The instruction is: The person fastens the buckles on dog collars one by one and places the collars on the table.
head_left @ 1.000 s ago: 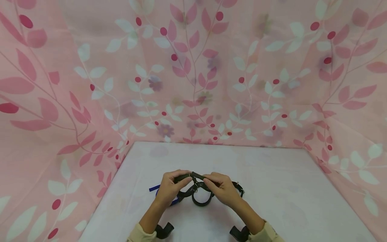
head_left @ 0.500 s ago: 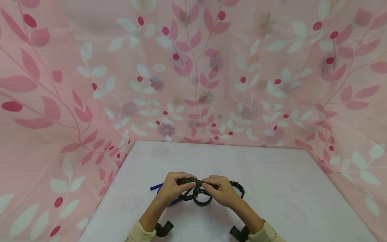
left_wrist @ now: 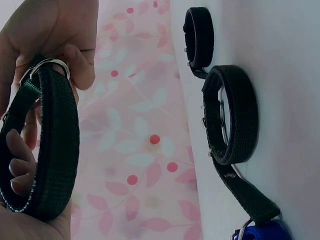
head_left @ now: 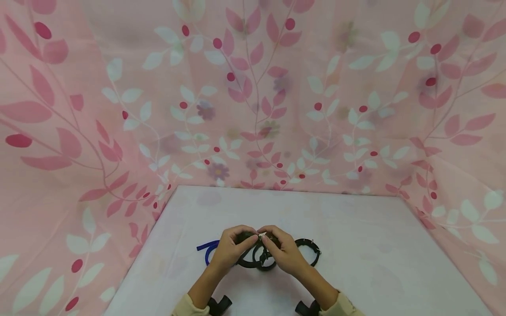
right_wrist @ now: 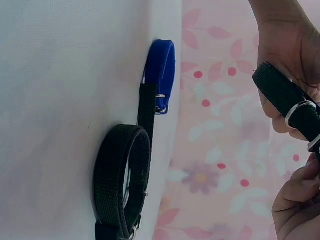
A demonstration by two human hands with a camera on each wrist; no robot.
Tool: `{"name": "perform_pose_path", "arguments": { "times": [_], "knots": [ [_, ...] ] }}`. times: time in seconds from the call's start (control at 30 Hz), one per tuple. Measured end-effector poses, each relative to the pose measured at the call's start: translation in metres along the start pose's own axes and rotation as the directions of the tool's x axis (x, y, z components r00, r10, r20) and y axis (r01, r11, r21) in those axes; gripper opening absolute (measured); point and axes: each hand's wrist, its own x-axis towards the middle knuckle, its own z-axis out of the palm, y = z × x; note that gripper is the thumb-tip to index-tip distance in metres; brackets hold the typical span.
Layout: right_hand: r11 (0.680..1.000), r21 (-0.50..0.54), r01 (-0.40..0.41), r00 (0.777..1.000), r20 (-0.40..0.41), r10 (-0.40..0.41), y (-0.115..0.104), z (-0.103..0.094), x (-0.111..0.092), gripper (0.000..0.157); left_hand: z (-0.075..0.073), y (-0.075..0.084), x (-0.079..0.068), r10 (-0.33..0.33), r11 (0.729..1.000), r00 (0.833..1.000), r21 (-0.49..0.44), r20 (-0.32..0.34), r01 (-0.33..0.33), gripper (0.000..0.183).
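In the head view my left hand (head_left: 229, 248) and right hand (head_left: 285, 251) meet fingertip to fingertip above the table. Between them they hold a dark green webbing collar, likely a pet collar (left_wrist: 60, 150), bent into a loop. Its silver ring (left_wrist: 50, 65) shows by the right hand's thumb in the left wrist view. Over in the right wrist view, the fingers of both hands pinch the strap from either side of its metal ring (right_wrist: 300, 112). Part of the strap is hidden behind the fingers.
Just below the hands lies another dark green collar (left_wrist: 240, 115), looped, with its strap end sticking out. A blue collar (head_left: 208, 252) rests on the white table (head_left: 356, 263) to the left, a black one (head_left: 318, 253) to the right. Pink patterned cloth (head_left: 253, 109) walls the table in.
The hands have drawn closer together until their fingertips meet. A strap end that stuck up between them has come down, and the held collar is now a closed-looking loop.
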Motion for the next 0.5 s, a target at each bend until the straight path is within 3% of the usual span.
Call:
{"name": "perform_pose_path", "arguments": {
  "times": [0.23,0.5],
  "knots": [
    [1.000,0.007,0.015,0.999,-0.053,-0.015,0.004,0.006,0.002,0.015,0.006,-0.002,0.000,-0.012,1.000,0.987,-0.014,-0.158,0.010,0.016],
    [0.997,0.006,0.081,0.982,-0.169,-0.079,0.009,0.014,0.004,0.008,0.009,-0.005,0.003,-0.047,0.998,0.979,-0.038,-0.198,0.040,0.018]
  ]
}}
